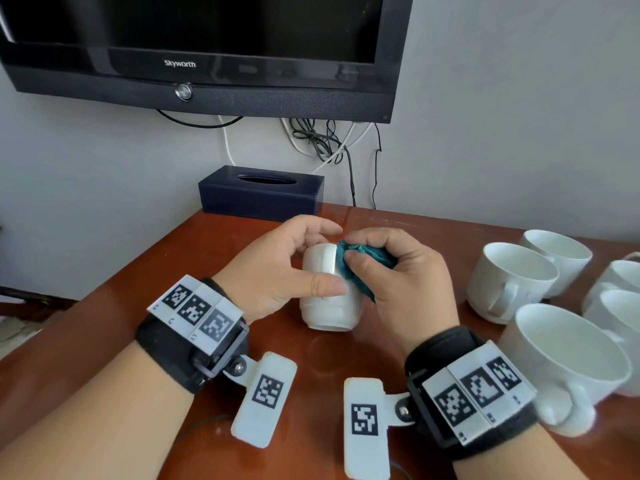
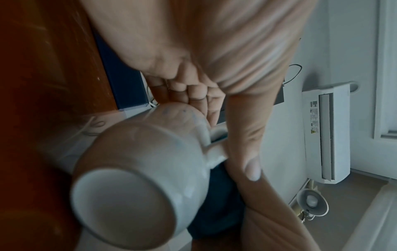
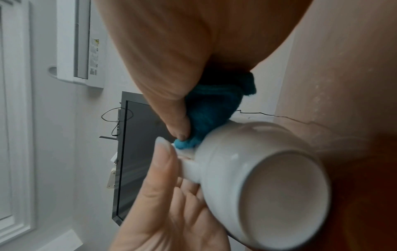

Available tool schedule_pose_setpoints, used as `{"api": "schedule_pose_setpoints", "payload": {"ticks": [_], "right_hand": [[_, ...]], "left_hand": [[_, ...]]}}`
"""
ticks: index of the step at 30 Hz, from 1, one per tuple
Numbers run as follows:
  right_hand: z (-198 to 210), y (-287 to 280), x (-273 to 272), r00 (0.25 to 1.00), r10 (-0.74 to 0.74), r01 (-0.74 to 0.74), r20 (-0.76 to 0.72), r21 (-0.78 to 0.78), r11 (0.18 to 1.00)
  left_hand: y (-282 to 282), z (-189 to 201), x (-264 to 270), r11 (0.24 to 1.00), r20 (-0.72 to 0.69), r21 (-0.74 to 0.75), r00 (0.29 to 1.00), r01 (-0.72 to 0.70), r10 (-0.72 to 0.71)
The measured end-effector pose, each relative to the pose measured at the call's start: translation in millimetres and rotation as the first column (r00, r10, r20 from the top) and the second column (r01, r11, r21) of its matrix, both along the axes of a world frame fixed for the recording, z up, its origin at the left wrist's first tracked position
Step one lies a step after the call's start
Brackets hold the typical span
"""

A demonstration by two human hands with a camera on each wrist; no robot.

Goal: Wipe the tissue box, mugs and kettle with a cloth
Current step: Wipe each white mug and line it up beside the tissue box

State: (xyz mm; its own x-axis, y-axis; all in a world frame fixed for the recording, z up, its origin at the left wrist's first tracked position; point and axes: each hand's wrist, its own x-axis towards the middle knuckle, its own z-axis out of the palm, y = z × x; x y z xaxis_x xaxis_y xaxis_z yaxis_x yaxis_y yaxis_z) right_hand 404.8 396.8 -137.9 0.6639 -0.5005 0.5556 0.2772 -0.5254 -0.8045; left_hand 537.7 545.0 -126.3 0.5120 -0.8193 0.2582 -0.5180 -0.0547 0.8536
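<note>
My left hand [image 1: 304, 258] holds a white mug [image 1: 327, 306] tilted over the table's middle, its base turned toward me. The thumb lies by the handle and the fingers curl over the far side. The mug's base [image 2: 122, 203] fills the left wrist view. My right hand [image 1: 388, 268] grips a bunched teal cloth [image 1: 356, 268] and presses it against the mug's right side near the rim. In the right wrist view the cloth [image 3: 212, 108] meets the mug [image 3: 257, 169] by the handle. A dark blue tissue box [image 1: 259, 195] stands at the back by the wall. No kettle is in view.
Several white mugs [image 1: 512, 282] stand upright at the right on the red-brown table [image 1: 138, 323], one large one [image 1: 568, 351] close to my right wrist. A black television [image 1: 207, 57] hangs on the wall above, with cables [image 1: 329, 143] dangling behind the table.
</note>
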Motion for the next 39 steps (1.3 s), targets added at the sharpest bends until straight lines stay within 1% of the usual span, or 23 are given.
{"api": "schedule_pose_setpoints", "payload": {"ticks": [3,8,13,15,17,19,20,22,25,27,29,30,33,35,37,39], "right_hand": [[-3,2,0,0.998,0.046,-0.048,-0.037,-0.052,0.998],[-5,3,-4,0.984,0.124,-0.135,-0.13,-0.078,0.988],[-1,-4,-12,0.964,0.198,-0.203,-0.18,-0.01,0.979],[1,-5,-14,0.97,0.177,-0.171,-0.166,0.05,0.984],[1,-10,-13,0.988,0.129,-0.105,-0.082,0.245,0.964],[-1,-17,-11,1.0,0.026,-0.023,0.001,0.444,0.896],[-3,-21,-9,1.0,-0.019,0.006,0.02,0.513,0.858],[-6,-25,-7,0.998,-0.065,0.043,0.016,0.592,0.805],[-11,-28,-3,0.994,-0.104,0.097,-0.024,0.611,0.786],[-12,-30,0,0.991,-0.132,0.124,-0.032,0.611,0.782],[-13,-30,1,0.989,-0.146,0.125,-0.019,0.635,0.762],[-14,-31,2,0.989,-0.144,0.122,-0.019,0.645,0.755],[-11,-28,-1,0.994,-0.096,0.101,-0.043,0.65,0.754],[-9,-26,-2,0.996,-0.072,0.087,-0.049,0.653,0.753],[-9,-25,-2,0.997,-0.058,0.076,-0.05,0.663,0.745],[-9,-25,-2,0.997,-0.053,0.077,-0.056,0.676,0.733]], "left_hand": [[1,1,0,1.0,0.008,0.003,1.0,-0.016,0.016],[3,-3,6,0.997,-0.067,-0.026,0.995,-0.071,0.069],[4,-2,7,0.997,-0.04,-0.006,0.996,-0.082,0.081],[3,-2,7,0.995,-0.054,-0.005,0.993,-0.102,0.102],[3,-2,8,0.989,-0.063,0.007,0.987,-0.146,0.146],[2,-1,8,0.979,-0.044,0.036,0.978,-0.203,0.204],[1,-2,9,0.972,-0.043,0.046,0.971,-0.231,0.233],[1,-4,11,0.962,-0.062,0.059,0.961,-0.268,0.271],[1,-5,13,0.956,-0.073,0.062,0.954,-0.286,0.29],[2,-4,14,0.953,-0.005,0.065,0.954,-0.297,0.298],[4,-2,14,0.948,0.087,0.068,0.948,-0.311,0.305],[5,-1,15,0.945,0.11,0.06,0.943,-0.323,0.315],[6,-1,17,0.931,0.108,0.046,0.928,-0.362,0.356],[6,0,16,0.932,0.106,0.052,0.93,-0.359,0.353],[8,2,15,0.937,0.09,0.086,0.939,-0.339,0.331],[10,3,17,0.948,0.072,0.155,0.96,-0.278,0.269]]}}
